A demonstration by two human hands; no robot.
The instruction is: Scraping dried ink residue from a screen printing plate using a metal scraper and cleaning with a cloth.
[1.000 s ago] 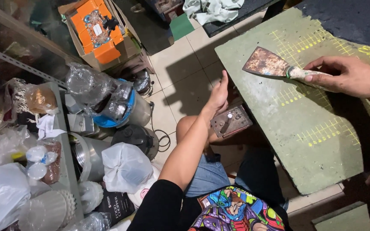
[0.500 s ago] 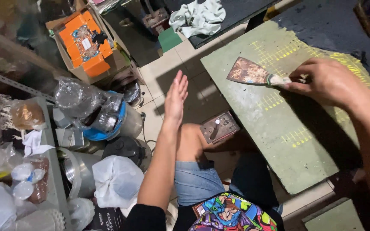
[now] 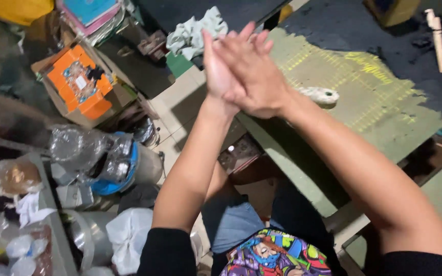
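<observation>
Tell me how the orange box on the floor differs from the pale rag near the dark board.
The orange box is bright orange, flat and rigid, sitting inside an open cardboard carton; the pale rag is whitish-green, soft and crumpled in a loose heap. The box lies further left than the rag. Both lie beyond the person's pressed-together hands.

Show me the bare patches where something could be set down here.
Free: the green board between the white-handled tool and its dark painted part, and the floor tiles between board and orange box. Crowded: the lower left, with bags and bottles. The left hand and right hand press together above the board.
</observation>
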